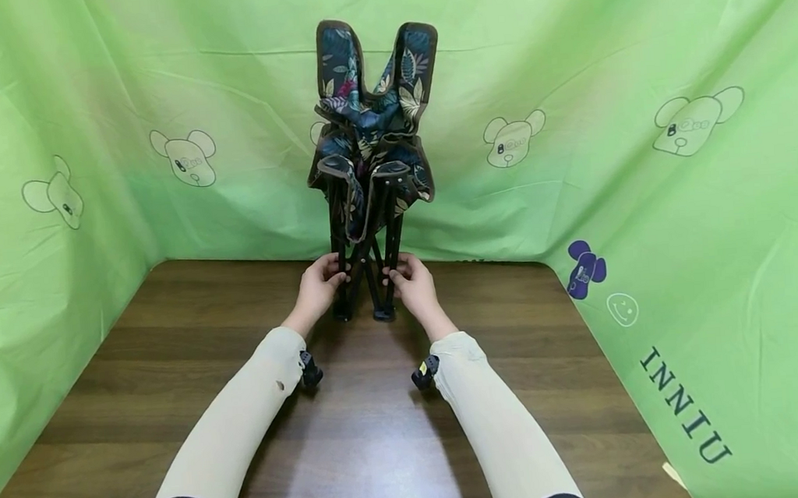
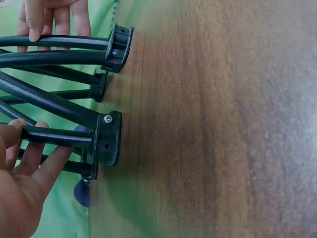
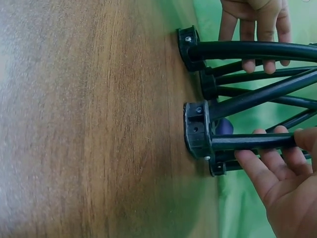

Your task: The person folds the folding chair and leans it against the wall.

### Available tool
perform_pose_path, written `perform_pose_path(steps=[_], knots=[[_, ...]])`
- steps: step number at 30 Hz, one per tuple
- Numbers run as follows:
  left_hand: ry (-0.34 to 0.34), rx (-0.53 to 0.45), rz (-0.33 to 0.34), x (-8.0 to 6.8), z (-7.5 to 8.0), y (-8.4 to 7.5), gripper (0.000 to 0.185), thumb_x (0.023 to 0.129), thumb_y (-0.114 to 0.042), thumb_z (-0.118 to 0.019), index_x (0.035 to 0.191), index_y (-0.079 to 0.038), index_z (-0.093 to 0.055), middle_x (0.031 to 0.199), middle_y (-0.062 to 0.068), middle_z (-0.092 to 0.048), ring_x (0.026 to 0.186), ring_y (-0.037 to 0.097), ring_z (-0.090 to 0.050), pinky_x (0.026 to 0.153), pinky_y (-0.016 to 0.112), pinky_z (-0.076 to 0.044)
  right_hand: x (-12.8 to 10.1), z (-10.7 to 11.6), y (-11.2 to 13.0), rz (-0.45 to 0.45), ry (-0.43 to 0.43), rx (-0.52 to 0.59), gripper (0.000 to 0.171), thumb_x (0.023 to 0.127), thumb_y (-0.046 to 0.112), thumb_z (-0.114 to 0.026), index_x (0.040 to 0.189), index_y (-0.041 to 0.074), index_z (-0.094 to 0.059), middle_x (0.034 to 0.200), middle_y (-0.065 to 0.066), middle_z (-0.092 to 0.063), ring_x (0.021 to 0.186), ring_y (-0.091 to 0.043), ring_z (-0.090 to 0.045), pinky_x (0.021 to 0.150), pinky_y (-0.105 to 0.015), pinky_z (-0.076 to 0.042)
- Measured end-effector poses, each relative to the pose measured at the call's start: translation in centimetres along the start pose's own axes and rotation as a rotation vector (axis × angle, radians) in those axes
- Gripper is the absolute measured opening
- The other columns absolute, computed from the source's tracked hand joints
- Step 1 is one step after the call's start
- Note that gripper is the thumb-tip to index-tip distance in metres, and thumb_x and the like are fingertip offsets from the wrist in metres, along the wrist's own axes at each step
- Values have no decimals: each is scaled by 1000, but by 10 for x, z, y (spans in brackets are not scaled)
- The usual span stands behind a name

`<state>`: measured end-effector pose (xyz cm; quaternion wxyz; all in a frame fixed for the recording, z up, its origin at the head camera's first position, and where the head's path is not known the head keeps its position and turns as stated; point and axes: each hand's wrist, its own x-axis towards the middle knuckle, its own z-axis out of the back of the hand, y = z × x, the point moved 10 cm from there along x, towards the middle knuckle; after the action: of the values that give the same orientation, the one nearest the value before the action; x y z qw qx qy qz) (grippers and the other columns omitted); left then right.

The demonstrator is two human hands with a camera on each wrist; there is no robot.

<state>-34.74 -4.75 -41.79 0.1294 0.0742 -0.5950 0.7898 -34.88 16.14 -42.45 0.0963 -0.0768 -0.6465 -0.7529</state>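
A folded camping chair with dark leaf-print fabric [image 1: 371,126] stands upright on the wooden table [image 1: 359,455], its black legs [image 1: 372,259] bunched together. My left hand [image 1: 324,280] grips the left front leg [image 2: 57,135] just above its plastic foot [image 2: 106,140], thumb on one side of the tube and fingers on the other. My right hand [image 1: 404,276] holds the right front leg [image 3: 247,141] above its foot [image 3: 196,130], fingers curled over the tube. Each wrist view also shows the other hand: the right hand [image 2: 49,20] and the left hand [image 3: 252,22].
A green cloth with bear prints [image 1: 574,149] hangs close behind the chair and wraps both sides of the table. It covers the table's right edge [image 1: 614,388]. Bare wood lies between my forearms and toward the near edge.
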Motion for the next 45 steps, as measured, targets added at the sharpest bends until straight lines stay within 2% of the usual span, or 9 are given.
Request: perform_pose_path(steps=[6,10,13,17,21,26,35,40,45], knots=[[-15,-8,6,-2,1,2,44,104,-4,-58,147,-1,-51,124,20,-70,106,34,-70,73,21,-49,-1,0,-1,-12,-14,-1,33,103,2,-58,136,3,-56,113,-21,-73,86,-21,-74,80,-67,-54],[-36,-1,-5,-1,1,1,41,103,-5,-59,144,0,-54,121,20,-71,102,34,-72,71,20,-49,-1,1,0,-19,-6,-11,35,103,3,-58,138,1,-55,116,-25,-72,80,-12,-72,72,-49,-60],[-47,20,-16,-1,1,-1,40,103,-5,-60,142,0,-55,119,20,-72,100,33,-72,76,23,-53,-1,2,1,-27,-8,-29,37,104,4,-58,140,2,-54,117,-25,-72,78,-6,-70,71,-44,-61],[-57,43,-19,-1,0,-2,39,103,-5,-60,142,0,-56,118,19,-73,100,31,-73,84,30,-57,-2,2,1,-37,-28,-43,37,104,4,-58,140,4,-54,115,-21,-73,81,-10,-72,81,-62,-57],[-69,59,-19,-1,1,-2,41,103,-7,-60,143,-1,-55,118,17,-73,103,30,-71,85,35,-57,-2,2,1,-38,-38,-58,37,104,4,-57,140,4,-53,115,-20,-74,90,-26,-75,81,-63,-57],[-82,85,-5,-1,2,0,43,104,-9,-61,145,-2,-55,118,17,-73,105,30,-70,84,35,-56,-3,2,0,-41,-42,-42,37,104,3,-56,141,3,-52,116,-22,-73,105,-47,-70,83,-64,-56],[-77,36,13,-3,1,1,40,104,-9,-60,144,-3,-57,118,17,-72,99,30,-68,72,27,-52,-5,2,6,-35,-57,-48,33,104,3,-56,137,2,-54,114,-23,-73,105,-49,-69,82,-66,-56],[-72,46,22,-6,1,1,43,105,-8,-58,147,-4,-53,120,17,-71,101,30,-69,73,25,-52,-7,2,6,-37,-65,-75,32,105,5,-56,137,4,-56,113,-20,-74,100,-42,-72,78,-60,-58],[-73,66,24,-5,0,0,44,105,-9,-58,148,-3,-52,119,18,-71,104,31,-68,78,33,-53,-6,2,4,-48,-60,-87,35,105,6,-56,140,5,-54,114,-19,-74,104,-44,-71,77,-55,-59]])
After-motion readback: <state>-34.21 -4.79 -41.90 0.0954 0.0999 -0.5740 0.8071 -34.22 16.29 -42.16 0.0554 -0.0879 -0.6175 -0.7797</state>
